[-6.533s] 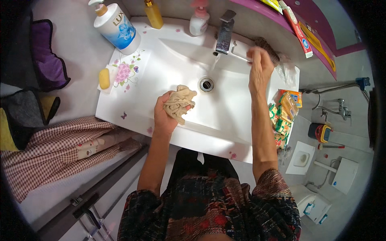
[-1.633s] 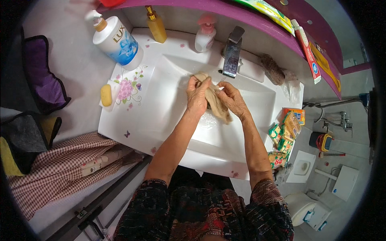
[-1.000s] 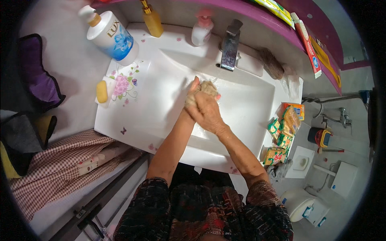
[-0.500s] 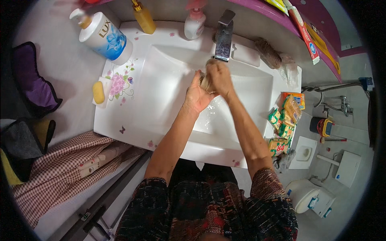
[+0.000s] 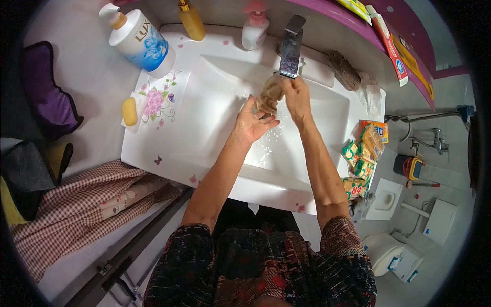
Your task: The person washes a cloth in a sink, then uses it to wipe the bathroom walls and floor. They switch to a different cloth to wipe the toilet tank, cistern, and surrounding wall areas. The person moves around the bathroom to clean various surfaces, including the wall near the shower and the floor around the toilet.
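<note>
Under the dark, glossy faucet (image 5: 290, 53), a wet, crumpled beige cloth (image 5: 269, 94) is bunched over the white washbasin (image 5: 209, 128). It looks thin, and I cannot tell whether it is a sock or a rag. My right hand (image 5: 297, 100) has its fingers closed on the cloth's upper right side, close below the spout. Palm up, my left hand (image 5: 251, 123) sits at the cloth's lower end. Its fingers are spread, with the cloth resting against them. Water splashes in the basin below both hands.
Yellow soap (image 5: 129, 111) lies on the left rim, beside a large white pump bottle (image 5: 140, 41). Gold (image 5: 192, 21) and pink-topped bottles (image 5: 254, 31) stand behind. A brown scrubber (image 5: 344, 70) and wrapped soap packs (image 5: 364, 153) line the right. A purple shelf (image 5: 353, 31) overhangs the back.
My right hand has moved slightly right, away from my left hand, drawing the cloth up and opening it out. The left hand's fingers have spread. The view has shifted slightly.
</note>
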`<state>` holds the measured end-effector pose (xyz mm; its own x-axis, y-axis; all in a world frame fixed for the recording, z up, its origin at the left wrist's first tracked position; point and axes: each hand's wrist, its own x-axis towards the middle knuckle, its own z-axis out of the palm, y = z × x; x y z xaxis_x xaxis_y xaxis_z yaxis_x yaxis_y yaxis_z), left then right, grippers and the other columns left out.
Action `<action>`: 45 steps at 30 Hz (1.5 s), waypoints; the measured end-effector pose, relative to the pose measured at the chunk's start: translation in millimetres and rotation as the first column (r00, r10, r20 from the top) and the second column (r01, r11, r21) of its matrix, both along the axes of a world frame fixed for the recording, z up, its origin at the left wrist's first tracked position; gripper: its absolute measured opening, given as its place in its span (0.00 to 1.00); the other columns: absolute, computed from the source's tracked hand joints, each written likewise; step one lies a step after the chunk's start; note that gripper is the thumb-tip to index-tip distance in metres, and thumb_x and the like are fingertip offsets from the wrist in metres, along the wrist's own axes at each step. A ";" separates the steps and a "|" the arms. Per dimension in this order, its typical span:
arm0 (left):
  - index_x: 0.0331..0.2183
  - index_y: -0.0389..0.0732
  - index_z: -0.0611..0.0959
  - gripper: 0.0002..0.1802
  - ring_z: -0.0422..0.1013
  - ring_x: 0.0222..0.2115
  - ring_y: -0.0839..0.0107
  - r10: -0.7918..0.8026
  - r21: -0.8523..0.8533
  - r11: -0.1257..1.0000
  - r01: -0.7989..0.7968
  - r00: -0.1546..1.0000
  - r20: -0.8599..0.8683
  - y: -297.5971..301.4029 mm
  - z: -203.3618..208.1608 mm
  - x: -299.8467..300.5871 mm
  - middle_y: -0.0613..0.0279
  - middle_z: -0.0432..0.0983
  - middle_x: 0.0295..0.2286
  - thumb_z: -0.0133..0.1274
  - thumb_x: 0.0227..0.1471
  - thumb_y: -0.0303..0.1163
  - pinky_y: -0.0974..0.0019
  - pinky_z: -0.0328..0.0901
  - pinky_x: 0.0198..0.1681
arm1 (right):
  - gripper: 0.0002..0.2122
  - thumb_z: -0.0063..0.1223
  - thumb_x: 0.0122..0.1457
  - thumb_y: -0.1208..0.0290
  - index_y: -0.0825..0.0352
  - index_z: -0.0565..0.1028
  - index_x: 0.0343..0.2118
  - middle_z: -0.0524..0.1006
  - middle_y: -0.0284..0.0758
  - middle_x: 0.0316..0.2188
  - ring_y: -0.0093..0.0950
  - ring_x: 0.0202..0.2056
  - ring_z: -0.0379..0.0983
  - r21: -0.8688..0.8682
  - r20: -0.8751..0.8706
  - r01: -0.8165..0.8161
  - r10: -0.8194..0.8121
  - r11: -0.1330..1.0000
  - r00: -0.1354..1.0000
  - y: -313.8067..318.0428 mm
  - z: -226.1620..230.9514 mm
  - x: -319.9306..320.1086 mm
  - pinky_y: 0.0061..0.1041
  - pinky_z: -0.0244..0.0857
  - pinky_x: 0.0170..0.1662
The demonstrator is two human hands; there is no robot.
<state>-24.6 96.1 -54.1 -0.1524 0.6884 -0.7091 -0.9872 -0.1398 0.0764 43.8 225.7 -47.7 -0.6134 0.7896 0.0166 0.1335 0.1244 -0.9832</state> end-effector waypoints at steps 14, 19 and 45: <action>0.44 0.43 0.69 0.23 0.65 0.41 0.69 0.077 0.192 0.981 -0.035 0.974 -0.215 -0.7 -16.5 28.1 0.61 0.68 0.42 0.33 0.58 0.50 0.64 0.62 0.44 | 0.11 0.45 0.56 0.64 0.70 0.70 0.30 0.71 0.45 0.28 0.44 0.27 0.65 0.696 0.300 -0.313 0.134 0.646 0.944 -69.7 11.4 15.6 0.36 0.59 0.29; 0.46 0.44 0.70 0.34 0.64 0.47 0.73 0.058 0.131 0.991 -0.017 0.947 -0.317 2.0 5.0 33.4 0.66 0.68 0.43 0.33 0.53 0.63 0.65 0.58 0.51 | 0.12 0.50 0.54 0.61 0.67 0.70 0.28 0.72 0.35 0.24 0.28 0.28 0.68 -0.546 0.036 0.102 -0.098 0.832 0.994 -56.2 26.6 1.7 0.28 0.63 0.33; 0.48 0.41 0.67 0.25 0.70 0.38 0.67 -0.276 0.299 0.897 0.326 0.941 -0.196 -60.0 15.2 12.5 0.58 0.71 0.39 0.54 0.48 0.35 0.66 0.68 0.34 | 0.20 0.42 0.57 0.62 0.64 0.63 0.51 0.62 0.37 0.54 0.35 0.57 0.54 0.861 0.221 -0.183 -0.026 0.475 0.975 6.2 131.8 -8.3 0.37 0.48 0.55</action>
<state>-12.1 36.1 -38.9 0.0151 0.9045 -0.4263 -0.9674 0.1211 0.2226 35.5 231.9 84.1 -0.7443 0.3767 0.5515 0.2328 0.9203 -0.3144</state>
